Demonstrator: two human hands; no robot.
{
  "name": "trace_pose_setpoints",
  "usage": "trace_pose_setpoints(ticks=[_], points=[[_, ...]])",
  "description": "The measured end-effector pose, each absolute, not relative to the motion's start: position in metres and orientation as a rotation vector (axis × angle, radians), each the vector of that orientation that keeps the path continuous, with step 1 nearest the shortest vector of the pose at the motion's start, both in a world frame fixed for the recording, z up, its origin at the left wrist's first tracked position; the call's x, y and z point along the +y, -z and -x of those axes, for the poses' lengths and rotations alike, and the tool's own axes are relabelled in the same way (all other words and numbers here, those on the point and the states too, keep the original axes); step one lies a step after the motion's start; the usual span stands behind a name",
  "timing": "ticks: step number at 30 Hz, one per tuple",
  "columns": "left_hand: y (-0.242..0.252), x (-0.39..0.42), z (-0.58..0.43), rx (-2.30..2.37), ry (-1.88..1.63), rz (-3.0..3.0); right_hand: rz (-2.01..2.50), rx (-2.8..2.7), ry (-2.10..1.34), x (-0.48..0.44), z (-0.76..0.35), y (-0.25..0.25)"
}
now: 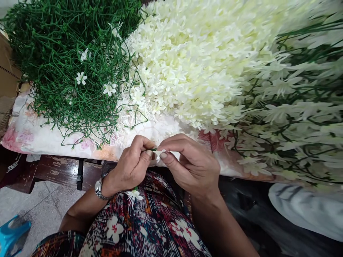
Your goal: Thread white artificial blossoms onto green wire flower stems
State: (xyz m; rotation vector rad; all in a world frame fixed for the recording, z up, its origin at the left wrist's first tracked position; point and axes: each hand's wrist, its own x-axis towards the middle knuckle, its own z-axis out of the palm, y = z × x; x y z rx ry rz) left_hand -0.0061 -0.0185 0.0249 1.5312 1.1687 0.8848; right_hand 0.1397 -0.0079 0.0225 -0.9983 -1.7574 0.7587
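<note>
My left hand (132, 164), with a metal watch on its wrist, pinches a thin green plastic stem (153, 150) between thumb and forefinger. Fingertips of my right hand (194, 162) close on a small white artificial flower (160, 155) at the stem's tip. The two hands almost meet above my lap, in front of the cloth edge. Below my left hand hangs another white flower (134, 195) with thin stamens; what joins it to the held stem is hidden by the hand.
A tangled heap of green stems (72, 64) lies at the back left on a floral cloth (99, 151). Loose white blossoms (184, 64) are piled in the middle. Finished-looking flower sprays (289, 117) cover the right. A blue plastic object (13, 232) stands on the floor.
</note>
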Motion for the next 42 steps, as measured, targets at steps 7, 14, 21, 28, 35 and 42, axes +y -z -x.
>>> trace_pose_setpoints(ticks=[7,14,21,28,35,42], points=[[-0.015,-0.019,0.006,1.068,-1.049,-1.260,1.005,-1.607,-0.877,-0.010,-0.141,-0.021],[-0.015,-0.019,0.007,0.993,-1.091,-1.151,1.002,-1.711,-0.798,-0.011,-0.142,-0.028],[-0.016,-0.020,0.009,1.171,-1.087,-1.422,1.044,-1.871,-0.646,-0.011,-0.144,-0.027],[-0.015,-0.017,0.010,1.234,-1.074,-1.676,1.068,-2.030,-0.454,-0.011,-0.146,-0.026],[-0.013,-0.015,0.010,1.206,-1.054,-1.752,1.092,-2.108,-0.431,-0.011,-0.147,-0.024],[-0.008,-0.012,0.011,1.162,-1.054,-1.753,1.075,-2.104,-0.401,-0.010,-0.148,-0.019]])
